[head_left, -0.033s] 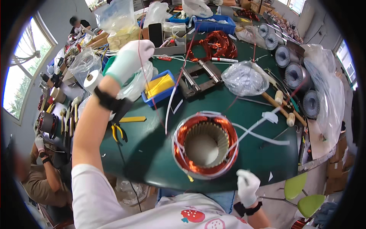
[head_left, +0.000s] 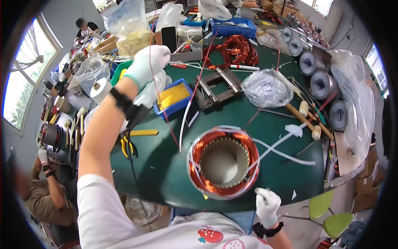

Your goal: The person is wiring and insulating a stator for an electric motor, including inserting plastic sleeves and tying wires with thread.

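Note:
On the table in front of me stands a stator (head_left: 191,157), a slotted metal ring with copper windings; white sleeving tubes (head_left: 296,158) cross at its right side. My left hand (head_left: 151,62), in a white glove, is raised over the far left of the table. Its fingers are curled closed, and what they hold, if anything, is hidden. A thin red wire (head_left: 151,68) runs past it. My right hand (head_left: 267,205), also gloved, is closed near the table's front edge, right of the stator; I cannot make out anything in its fingers.
Beyond the stator are a blue bin with yellow strips (head_left: 174,96), a metal frame with two rods (head_left: 218,87) and copper coils (head_left: 238,50). Pliers (head_left: 129,146) lie left. Mallets (head_left: 304,118) and several stator cores (head_left: 321,83) line the right. A co-worker (head_left: 52,186) sits at left.
The view has shifted slightly. My left hand has moved a little to the right and stays closed; my right hand is a touch lower. The stator stays in place.

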Tool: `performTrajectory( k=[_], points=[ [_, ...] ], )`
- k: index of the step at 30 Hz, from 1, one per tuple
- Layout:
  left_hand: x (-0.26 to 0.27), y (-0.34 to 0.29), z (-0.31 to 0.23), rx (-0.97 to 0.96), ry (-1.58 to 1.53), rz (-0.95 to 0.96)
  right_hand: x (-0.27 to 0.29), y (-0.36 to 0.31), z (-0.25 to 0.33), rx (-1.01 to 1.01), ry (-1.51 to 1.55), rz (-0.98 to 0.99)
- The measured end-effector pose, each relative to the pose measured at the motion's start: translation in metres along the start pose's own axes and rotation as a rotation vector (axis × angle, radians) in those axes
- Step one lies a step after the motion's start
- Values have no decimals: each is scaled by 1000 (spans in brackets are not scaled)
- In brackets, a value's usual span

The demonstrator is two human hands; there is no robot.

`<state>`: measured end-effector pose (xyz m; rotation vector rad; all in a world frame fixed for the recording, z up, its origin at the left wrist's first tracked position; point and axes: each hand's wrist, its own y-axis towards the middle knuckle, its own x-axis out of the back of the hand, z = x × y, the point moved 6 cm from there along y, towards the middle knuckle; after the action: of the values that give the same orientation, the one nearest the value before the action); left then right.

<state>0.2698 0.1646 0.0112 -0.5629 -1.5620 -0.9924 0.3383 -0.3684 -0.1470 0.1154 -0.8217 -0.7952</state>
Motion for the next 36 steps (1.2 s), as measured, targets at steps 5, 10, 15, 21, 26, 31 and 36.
performTrajectory(
  k=[5, 10, 15, 21, 26, 31, 36],
  points=[
    [-130, 89, 30, -32, 38, 243, -6, -2, 1, 12, -125, -37],
    [-183, 97, 21, -50, 267, 271, -11, -7, -3, 88, -211, -21],
    [-146, 93, 23, -14, -154, 559, -11, -3, -3, 82, -204, 13],
    [-99, 87, 48, -4, -214, 406, -12, -2, -3, 89, -195, 5],
    [-93, 84, 49, -12, -332, 319, -13, -5, -4, 85, -214, -9],
    [-101, 91, 34, 22, -391, 343, -11, -2, 1, 99, -241, -33],
    [-97, 100, 34, 42, -528, 276, -10, -4, -1, 94, -229, -30]
  ],
)
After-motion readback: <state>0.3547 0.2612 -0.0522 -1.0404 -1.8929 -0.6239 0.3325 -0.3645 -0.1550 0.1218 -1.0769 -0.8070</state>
